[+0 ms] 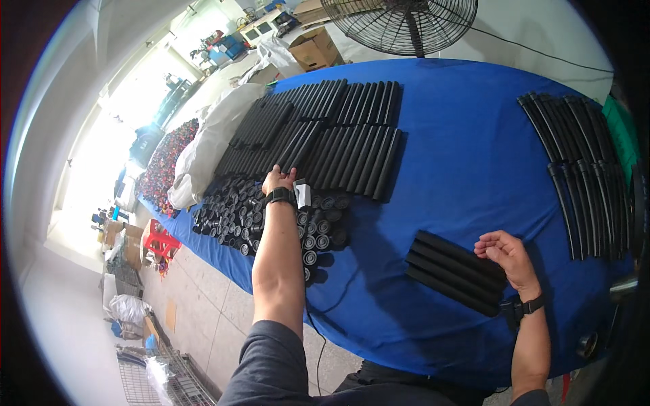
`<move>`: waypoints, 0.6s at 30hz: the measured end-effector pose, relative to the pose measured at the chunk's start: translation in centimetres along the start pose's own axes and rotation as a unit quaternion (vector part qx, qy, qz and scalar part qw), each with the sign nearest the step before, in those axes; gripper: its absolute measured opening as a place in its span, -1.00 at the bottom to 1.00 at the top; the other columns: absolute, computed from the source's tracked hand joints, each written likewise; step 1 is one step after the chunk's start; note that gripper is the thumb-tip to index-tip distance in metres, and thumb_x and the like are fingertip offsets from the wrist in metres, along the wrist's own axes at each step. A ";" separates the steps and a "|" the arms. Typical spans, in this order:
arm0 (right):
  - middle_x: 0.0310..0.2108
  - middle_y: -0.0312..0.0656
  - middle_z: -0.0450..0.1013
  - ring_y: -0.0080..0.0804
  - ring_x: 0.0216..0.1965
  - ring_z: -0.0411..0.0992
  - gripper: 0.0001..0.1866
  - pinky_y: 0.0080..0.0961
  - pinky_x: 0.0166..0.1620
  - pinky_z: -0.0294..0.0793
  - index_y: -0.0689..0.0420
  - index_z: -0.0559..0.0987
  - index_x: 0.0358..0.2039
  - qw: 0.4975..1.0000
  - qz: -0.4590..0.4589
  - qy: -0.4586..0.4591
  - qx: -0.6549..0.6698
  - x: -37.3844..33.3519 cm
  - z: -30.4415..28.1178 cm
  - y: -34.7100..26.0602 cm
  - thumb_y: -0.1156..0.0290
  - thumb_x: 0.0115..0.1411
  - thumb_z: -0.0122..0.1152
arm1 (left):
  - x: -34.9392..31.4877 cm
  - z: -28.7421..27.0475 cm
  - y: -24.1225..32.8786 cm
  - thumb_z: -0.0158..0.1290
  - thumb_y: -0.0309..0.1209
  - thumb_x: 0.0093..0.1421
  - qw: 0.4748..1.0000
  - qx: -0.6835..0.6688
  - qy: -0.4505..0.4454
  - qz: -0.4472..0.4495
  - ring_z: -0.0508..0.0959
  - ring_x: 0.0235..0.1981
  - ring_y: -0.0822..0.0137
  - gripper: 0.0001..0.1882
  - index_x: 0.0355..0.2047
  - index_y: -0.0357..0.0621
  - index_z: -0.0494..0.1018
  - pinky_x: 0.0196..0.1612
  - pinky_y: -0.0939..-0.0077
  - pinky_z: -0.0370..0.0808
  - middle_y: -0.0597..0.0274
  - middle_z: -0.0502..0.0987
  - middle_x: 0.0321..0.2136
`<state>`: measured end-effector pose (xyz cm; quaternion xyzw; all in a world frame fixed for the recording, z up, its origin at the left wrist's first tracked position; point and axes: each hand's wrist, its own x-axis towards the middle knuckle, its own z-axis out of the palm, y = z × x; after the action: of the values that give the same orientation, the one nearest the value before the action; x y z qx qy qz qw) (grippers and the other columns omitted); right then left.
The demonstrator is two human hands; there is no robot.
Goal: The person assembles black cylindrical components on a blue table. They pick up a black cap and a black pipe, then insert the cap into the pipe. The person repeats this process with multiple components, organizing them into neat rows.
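On the blue-covered table, my left hand [278, 181] reaches far forward to the near end of a black tube [302, 147]. Its fingers close about that end, partly hidden by the hand itself. The tube lies slightly askew on the rows of similar black tubes [359, 159]. Round black caps [233, 213] are spread just below the hand. My right hand [511, 260] is raised at the right, fingers loosely curved and apart from the thumb, with nothing visible in it. Beside and below it lies a short row of black tubes [450, 274].
Longer black tubes with collared ends [575, 172] lie along the right edge. A white sack [210, 149] and a heap of small multicoloured pieces [166, 162] occupy the far left. Behind the table stands a large fan [406, 24]; a red stool [160, 238] is on the floor.
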<state>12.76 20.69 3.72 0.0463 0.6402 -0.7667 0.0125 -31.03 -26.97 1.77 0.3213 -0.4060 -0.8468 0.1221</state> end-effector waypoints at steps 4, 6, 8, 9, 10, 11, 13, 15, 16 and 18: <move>-0.10 -0.12 0.57 -0.41 -0.07 0.55 -0.72 -0.43 0.07 0.56 0.27 0.54 0.02 1.000 -0.005 -0.006 -0.001 0.1 0.3 0.0 0.42 0.36 0.20 | -1.0 -0.9 0.2 0.18 -0.54 0.28 0.998 0.028 0.004 0.055 0.55 -0.30 0.04 -0.79 -0.11 -0.35 0.47 -0.29 -0.09 0.70 -0.07 0.47 -0.26; -0.10 -0.12 0.57 -0.41 -0.07 0.55 -0.72 -0.43 0.07 0.56 0.27 0.54 0.02 1.000 -0.004 -0.001 0.006 0.0 0.1 -0.1 0.42 0.36 0.20 | -2.2 -0.2 0.2 0.18 -0.53 0.27 0.998 0.020 0.034 0.045 0.57 -0.27 0.07 -0.84 -0.16 -0.31 0.50 -0.29 -0.04 0.69 -0.02 0.51 -0.25; -0.10 -0.11 0.57 -0.40 -0.07 0.55 -0.73 -0.43 0.07 0.56 0.27 0.54 0.02 1.000 -0.003 -0.002 0.001 0.0 0.0 0.0 0.42 0.36 0.19 | -3.9 -0.1 0.4 0.19 -0.52 0.27 0.998 0.010 0.047 0.049 0.57 -0.25 0.09 -0.85 -0.18 -0.29 0.50 -0.29 -0.02 0.69 0.03 0.53 -0.27; -0.09 -0.11 0.57 -0.40 -0.07 0.55 -0.73 -0.43 0.07 0.56 0.27 0.54 0.02 1.000 -0.002 -0.007 0.001 0.1 0.1 0.0 0.42 0.36 0.19 | -2.8 -0.9 1.0 0.18 -0.53 0.27 0.997 0.025 0.021 0.067 0.57 -0.27 0.14 -0.87 -0.20 -0.26 0.51 -0.28 0.02 0.70 0.08 0.53 -0.32; -0.09 -0.11 0.56 -0.41 -0.07 0.54 -0.73 -0.43 0.07 0.56 0.27 0.54 0.02 1.000 -0.004 -0.011 0.003 0.2 0.2 0.0 0.42 0.36 0.19 | -2.6 -1.4 1.3 0.18 -0.53 0.27 0.996 0.032 0.027 0.083 0.58 -0.28 0.14 -0.88 -0.20 -0.26 0.51 -0.28 0.04 0.70 0.08 0.54 -0.31; -0.09 -0.11 0.56 -0.41 -0.07 0.54 -0.73 -0.43 0.07 0.57 0.27 0.54 0.02 1.000 -0.005 -0.011 0.002 0.1 0.1 0.0 0.42 0.36 0.19 | -3.2 -1.2 1.1 0.18 -0.54 0.26 0.994 0.039 0.031 0.094 0.58 -0.28 0.14 -0.88 -0.21 -0.26 0.52 -0.27 0.06 0.71 0.07 0.54 -0.30; -0.09 -0.11 0.56 -0.41 -0.07 0.54 -0.72 -0.43 0.07 0.57 0.28 0.54 0.02 1.000 -0.006 -0.009 -0.001 0.1 -0.1 -0.1 0.42 0.36 0.19 | -4.3 -1.2 1.0 0.17 -0.56 0.25 0.989 0.066 0.018 0.128 0.61 -0.28 0.16 -0.90 -0.23 -0.28 0.53 -0.23 0.09 0.71 0.06 0.56 -0.27; -0.09 -0.11 0.56 -0.41 -0.07 0.54 -0.72 -0.43 0.07 0.57 0.28 0.54 0.02 1.000 -0.006 -0.010 -0.003 0.0 -0.1 0.0 0.42 0.37 0.19 | -4.9 -1.1 1.5 0.18 -0.55 0.24 0.989 0.068 0.037 0.127 0.62 -0.27 0.16 -0.89 -0.24 -0.30 0.53 -0.21 0.09 0.71 0.06 0.57 -0.26; -0.09 -0.11 0.56 -0.41 -0.07 0.54 -0.72 -0.43 0.07 0.57 0.28 0.54 0.02 1.000 -0.006 -0.008 -0.004 0.0 -0.1 0.1 0.42 0.37 0.19 | -5.3 -0.9 1.6 0.19 -0.55 0.24 0.989 0.069 0.046 0.125 0.62 -0.27 0.16 -0.89 -0.24 -0.30 0.53 -0.20 0.09 0.71 0.06 0.58 -0.26; -0.09 -0.11 0.56 -0.41 -0.07 0.54 -0.72 -0.43 0.07 0.57 0.28 0.54 0.02 1.000 -0.007 -0.010 -0.002 0.0 0.0 0.1 0.42 0.37 0.18 | -4.8 -1.4 2.2 0.20 -0.56 0.22 0.989 0.066 0.041 0.125 0.62 -0.25 0.14 -0.88 -0.24 -0.30 0.53 -0.17 0.06 0.69 0.06 0.58 -0.28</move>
<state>12.72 20.64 3.67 0.0340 0.6420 -0.7658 0.0131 -26.64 -26.99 4.95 0.3098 -0.4929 -0.7821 0.2223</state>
